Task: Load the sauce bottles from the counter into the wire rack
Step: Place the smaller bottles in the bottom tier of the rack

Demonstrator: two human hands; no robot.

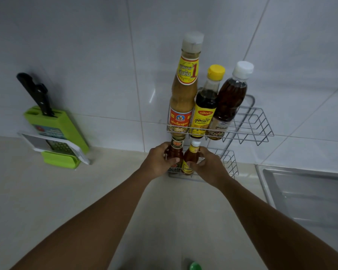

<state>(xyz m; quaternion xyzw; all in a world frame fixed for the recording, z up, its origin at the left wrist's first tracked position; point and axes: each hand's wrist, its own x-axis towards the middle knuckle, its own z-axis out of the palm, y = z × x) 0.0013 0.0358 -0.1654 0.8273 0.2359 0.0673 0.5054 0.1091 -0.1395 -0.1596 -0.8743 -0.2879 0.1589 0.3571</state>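
Note:
A two-tier wire rack [259, 131] hangs on the tiled wall. Its upper shelf holds a tall tan sauce bottle [183, 94], a dark bottle with a yellow cap [206, 106] and a brown bottle with a white cap [229, 100]. On the lower shelf [230, 162] stand two small bottles side by side. My left hand [158, 161] grips the red sauce bottle with the green label [176, 151]. My right hand [210, 166] grips the orange sauce bottle with the yellow label [191, 154]. Both bottles are upright inside the lower basket.
A green knife block [61, 129] with a black-handled knife and a grater [57, 148] stands at the left on the beige counter [37, 191]. A steel sink [308, 193] lies at the right. A green cap [195, 266] shows at the bottom edge.

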